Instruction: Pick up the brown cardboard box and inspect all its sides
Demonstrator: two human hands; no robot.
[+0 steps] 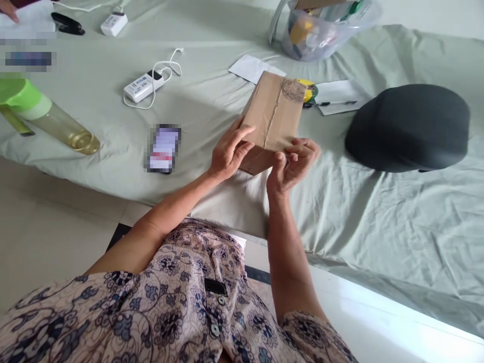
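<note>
A small brown cardboard box (275, 112) is tilted up over the bed in front of me. An uneven seam runs down its face, and dark scribbled loops mark its upper right corner. My left hand (230, 151) grips its left side, thumb and fingers closed about the near left corner. At the near right edge, my right hand (293, 164) has its fingers curled and pinched on the cardboard. Behind the box lie a white paper (255, 68), a partly hidden yellow and green round thing (309, 89), and a notepad (340, 96) with a pen (336, 103) on it.
A dark cap (408, 128) lies right. A clear plastic basket (321, 35) of mixed items stands behind. Leftward are a phone (164, 148), a white cabled device (143, 86), another white device (114, 23), a green-lidded bottle (49, 113), a black stapler-like object (68, 23) and another person's hand (9, 9).
</note>
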